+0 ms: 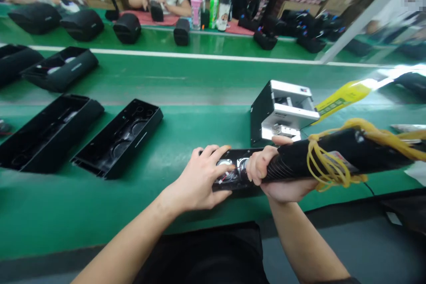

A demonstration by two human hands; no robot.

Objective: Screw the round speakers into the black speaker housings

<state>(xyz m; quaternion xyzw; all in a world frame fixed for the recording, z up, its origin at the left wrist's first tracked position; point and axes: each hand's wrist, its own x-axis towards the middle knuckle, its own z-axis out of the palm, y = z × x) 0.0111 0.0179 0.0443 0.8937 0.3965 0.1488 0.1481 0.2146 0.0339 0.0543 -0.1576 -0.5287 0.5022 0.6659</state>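
Observation:
A black speaker housing [239,183] with round drivers and wires inside lies on the green bench in front of me. My left hand [208,177] grips its left part, fingers reaching over the inside and thumb along the near side. My right hand [276,177] is wrapped round a black electric screwdriver [296,159], held slantwise with its front end over the housing. Yellow rubber bands [328,164] are wound about the tool's body. Its tip is hidden behind my fingers.
Just beyond my right hand stands a black-and-silver screw feeder [284,108]. Two open black housings [121,140] [49,133] lie to the left. Across the bench are several closed speakers [126,29], bottles [213,9] and people at work. A yellow bag-like item [346,97] lies right.

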